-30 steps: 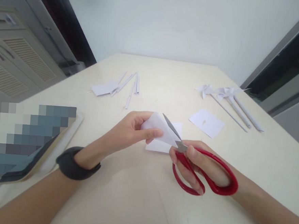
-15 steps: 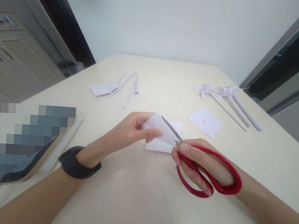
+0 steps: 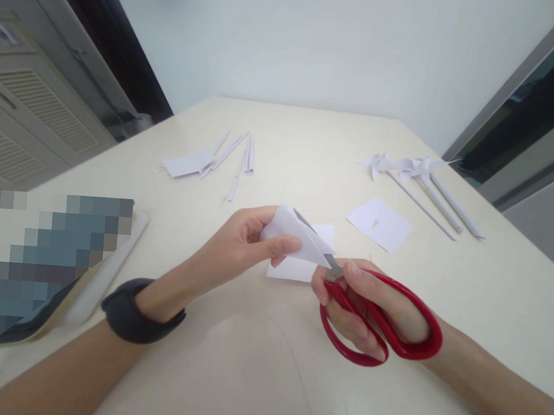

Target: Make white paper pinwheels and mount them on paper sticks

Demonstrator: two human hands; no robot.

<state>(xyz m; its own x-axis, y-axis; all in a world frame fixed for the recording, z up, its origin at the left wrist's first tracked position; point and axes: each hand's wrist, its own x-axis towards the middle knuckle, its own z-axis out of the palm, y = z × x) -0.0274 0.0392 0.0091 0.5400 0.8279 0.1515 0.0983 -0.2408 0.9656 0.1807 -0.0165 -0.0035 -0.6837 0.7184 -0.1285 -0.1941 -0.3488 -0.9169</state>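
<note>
My left hand (image 3: 255,241) pinches a folded piece of white paper (image 3: 289,230) between thumb and fingers, above the middle of the table. Through the handles of red-handled scissors (image 3: 376,331) go the fingers of my right hand (image 3: 370,299), closed around them. The scissor blades lie along the paper's right edge, one partly behind it, with a flap of paper between or over them. Beneath the held piece, a flat white sheet (image 3: 289,270) rests on the table, partly covered by my left hand and the paper.
A white square (image 3: 384,226) with a small pale item on it lies to the right. Behind it are paper pinwheels (image 3: 422,169) with rolled sticks. Back left lie another paper sheet (image 3: 190,162) and several thin paper rolls (image 3: 234,173). A blurred-out device (image 3: 54,268) occupies the left.
The scissor blades have closed further on the paper, and the red handles are nearer each other. The whole view has shifted slightly. My left hand keeps its hold.
</note>
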